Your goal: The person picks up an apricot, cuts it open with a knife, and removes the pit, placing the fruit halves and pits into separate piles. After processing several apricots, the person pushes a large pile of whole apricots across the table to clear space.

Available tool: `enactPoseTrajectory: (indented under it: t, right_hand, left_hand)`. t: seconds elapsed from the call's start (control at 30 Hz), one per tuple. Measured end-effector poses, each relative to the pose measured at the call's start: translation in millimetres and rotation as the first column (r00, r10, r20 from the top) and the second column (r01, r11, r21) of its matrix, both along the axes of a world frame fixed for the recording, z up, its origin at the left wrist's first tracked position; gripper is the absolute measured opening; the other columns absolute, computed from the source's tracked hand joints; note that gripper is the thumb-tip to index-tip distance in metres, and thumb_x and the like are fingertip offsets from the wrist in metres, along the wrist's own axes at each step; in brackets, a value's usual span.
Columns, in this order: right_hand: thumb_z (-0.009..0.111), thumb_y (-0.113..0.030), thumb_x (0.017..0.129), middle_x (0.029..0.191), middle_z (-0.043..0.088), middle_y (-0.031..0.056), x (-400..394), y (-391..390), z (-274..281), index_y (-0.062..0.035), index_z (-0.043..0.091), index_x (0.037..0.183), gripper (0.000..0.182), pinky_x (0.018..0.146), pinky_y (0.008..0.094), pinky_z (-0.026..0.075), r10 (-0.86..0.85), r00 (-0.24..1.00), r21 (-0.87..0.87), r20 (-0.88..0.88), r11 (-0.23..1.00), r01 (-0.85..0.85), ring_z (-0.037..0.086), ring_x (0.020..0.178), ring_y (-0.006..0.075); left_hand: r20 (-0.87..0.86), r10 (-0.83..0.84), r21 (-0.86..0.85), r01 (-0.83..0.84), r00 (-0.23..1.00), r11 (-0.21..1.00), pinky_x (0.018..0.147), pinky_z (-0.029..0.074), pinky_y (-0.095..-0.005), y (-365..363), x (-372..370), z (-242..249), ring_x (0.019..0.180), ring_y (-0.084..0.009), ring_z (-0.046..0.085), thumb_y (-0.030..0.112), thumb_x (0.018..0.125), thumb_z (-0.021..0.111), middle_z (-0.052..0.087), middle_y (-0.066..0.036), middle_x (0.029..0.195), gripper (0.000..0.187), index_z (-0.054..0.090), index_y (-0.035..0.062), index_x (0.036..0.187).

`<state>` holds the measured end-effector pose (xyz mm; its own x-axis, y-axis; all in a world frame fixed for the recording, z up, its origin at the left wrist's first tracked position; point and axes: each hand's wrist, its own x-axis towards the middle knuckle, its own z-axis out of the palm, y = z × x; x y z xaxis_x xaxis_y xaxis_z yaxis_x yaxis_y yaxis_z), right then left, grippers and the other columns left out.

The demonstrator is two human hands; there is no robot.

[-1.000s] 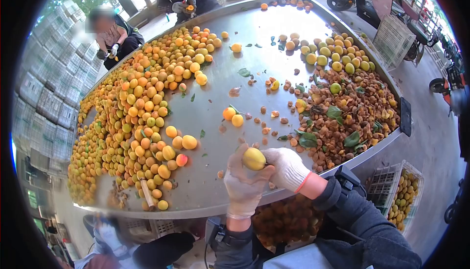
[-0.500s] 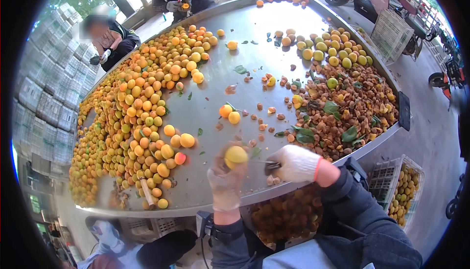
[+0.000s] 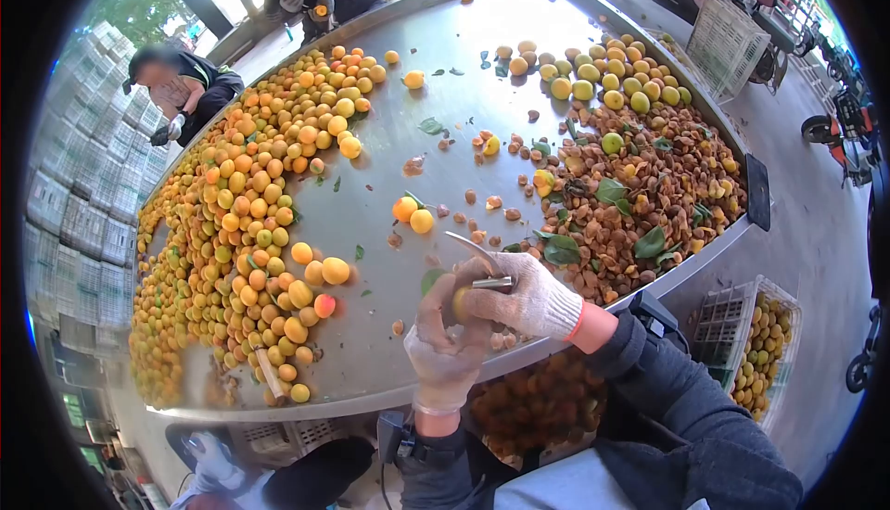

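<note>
My left hand (image 3: 443, 352), in a whitish glove, is closed round a yellow apricot (image 3: 459, 304), mostly hidden by the fingers. My right hand (image 3: 536, 297), gloved too, grips a knife (image 3: 475, 250); its curved blade points up and to the left, away from the fruit. The right fingers press against the apricot, and both hands meet over the near edge of the metal table (image 3: 389, 297). Just beyond them lie two whole apricots (image 3: 421, 221) and scattered pits. A heap of pits and scraps (image 3: 649, 195) with green leaves spreads to the right of my right hand.
A large pile of whole apricots (image 3: 260, 223) covers the table's left side. More fruit (image 3: 630, 79) sits at the far right. A dark phone-like slab (image 3: 758, 192) rests on the right rim. A crate of apricots (image 3: 765, 343) stands below. Other people are across the table and at lower left.
My right hand has moved left and up against my left hand. The knife blade, earlier at the apricot, now points up away from it. My fingers now cover most of the fruit.
</note>
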<state>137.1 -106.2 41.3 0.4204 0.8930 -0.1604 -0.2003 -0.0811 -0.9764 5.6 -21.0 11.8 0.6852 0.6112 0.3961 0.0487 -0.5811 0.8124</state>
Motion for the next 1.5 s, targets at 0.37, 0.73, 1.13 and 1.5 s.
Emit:
enactPoseTrajectory:
  t: [0.37, 0.73, 1.13, 1.5]
  right_hand:
    - [0.062, -0.019, 0.084, 0.087, 0.069, 0.0036, 11, -28, 9, -0.0063, 0.067, 0.113, 0.032, 0.05, 0.0215, 0.047, 0.497, 0.863, -0.12, -0.089, 0.855, -0.505, 0.06, 0.062, 0.01]
    - [0.052, -0.002, 0.085, 0.057, 0.039, -0.0016, 11, -1, 17, -0.0073, 0.061, 0.099, 0.018, 0.038, 0.0246, 0.026, -0.363, 0.732, 0.222, -0.577, 0.793, 0.568, 0.033, 0.041, 0.0086]
    - [0.054, 0.009, 0.083, 0.08, 0.06, 0.0063, -10, -4, 14, 0.0002, 0.061, 0.092, 0.015, 0.04, 0.023, 0.033, -0.561, 0.824, 0.478, -0.082, 0.703, 0.527, 0.049, 0.046, 0.0098]
    - [0.056, 0.006, 0.079, 0.075, 0.061, 0.0039, 2, 14, -3, -0.0032, 0.067, 0.096, 0.021, 0.057, 0.0254, 0.046, -0.615, 0.717, 0.607, 0.328, 0.719, 0.339, 0.057, 0.064, 0.0121]
  left_hand:
    - [0.359, 0.16, -0.877, 0.273, 0.919, 0.396, 0.065, 0.052, -0.0298, 32, -16, -8, 0.075, -0.0183, 0.061, 0.04, 0.096, 0.049, 0.062, -0.015, 0.108, 0.055, 0.044, 0.0002, 0.134]
    - [0.234, 0.001, -0.899, 0.216, 0.972, 0.381, 0.056, 0.048, -0.0279, 12, -3, -15, 0.067, -0.0174, 0.061, 0.056, 0.091, 0.051, 0.063, -0.01, 0.096, 0.062, 0.052, 0.0028, 0.124]
    - [0.101, -0.014, -0.977, 0.102, 0.995, 0.187, 0.044, 0.041, -0.0247, -25, 21, -13, 0.056, -0.0142, 0.057, 0.059, 0.092, 0.048, 0.059, -0.008, 0.083, 0.062, 0.055, 0.0028, 0.117]
    - [-0.045, 0.09, -0.851, -0.085, 0.995, 0.518, 0.037, 0.035, -0.0224, -29, 31, -16, 0.042, -0.0117, 0.049, 0.032, 0.095, 0.048, 0.056, -0.005, 0.065, 0.031, 0.06, 0.0037, 0.1]
